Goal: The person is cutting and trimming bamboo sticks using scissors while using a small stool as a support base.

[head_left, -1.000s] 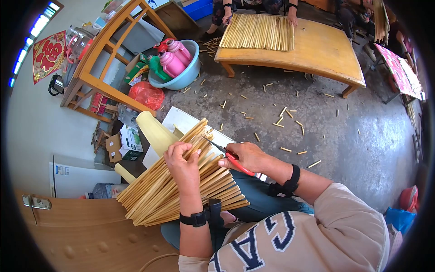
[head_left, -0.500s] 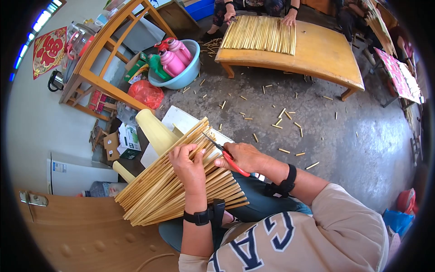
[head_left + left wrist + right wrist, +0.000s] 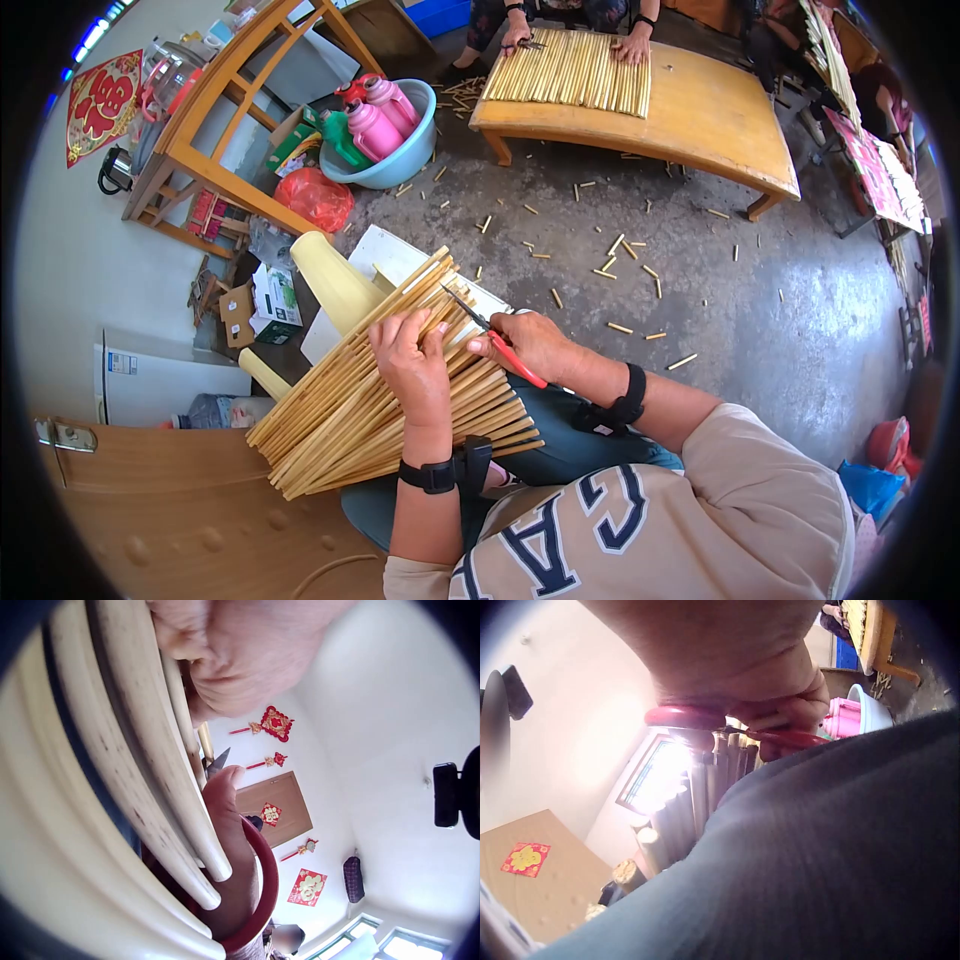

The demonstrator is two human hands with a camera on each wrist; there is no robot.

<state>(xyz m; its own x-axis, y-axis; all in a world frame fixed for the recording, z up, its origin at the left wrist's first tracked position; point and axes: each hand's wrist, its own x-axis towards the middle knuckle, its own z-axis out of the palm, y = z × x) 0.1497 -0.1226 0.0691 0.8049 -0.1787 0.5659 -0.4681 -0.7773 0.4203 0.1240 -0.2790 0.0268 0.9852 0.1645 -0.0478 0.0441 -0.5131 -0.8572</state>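
A mat of straw-coloured stalks (image 3: 340, 420) lies slanted over the person's lap, fanned out at its lower right side. The left hand (image 3: 410, 365) is on the upper part of this mat, its thumb and fingers pinching stalks near their far ends. In the right hand (image 3: 540, 345) is a pair of scissors with red handles (image 3: 515, 358); their dark pointed blades (image 3: 463, 305) lie over the stalk ends, just beyond the left thumb. From the left wrist, the stalks (image 3: 127, 735) loom close beside a red handle loop (image 3: 266, 900). The right wrist view shows the red handles (image 3: 682, 717) beneath the palm.
Cut stalk pieces (image 3: 620, 328) are scattered over the concrete floor. Ahead, another person's hands rest on a stalk mat (image 3: 570, 75) atop a low wooden table (image 3: 715, 120). A blue basin (image 3: 425, 130) with pink flasks stands left, near a wooden frame (image 3: 240, 190). A pale yellow tapered object (image 3: 335, 280) borders the lap mat.
The scissors' tips have shifted slightly over the stalk ends, while both hands stay nearly in place. At the far table, the other person's hand with a tool has moved onto the mat.
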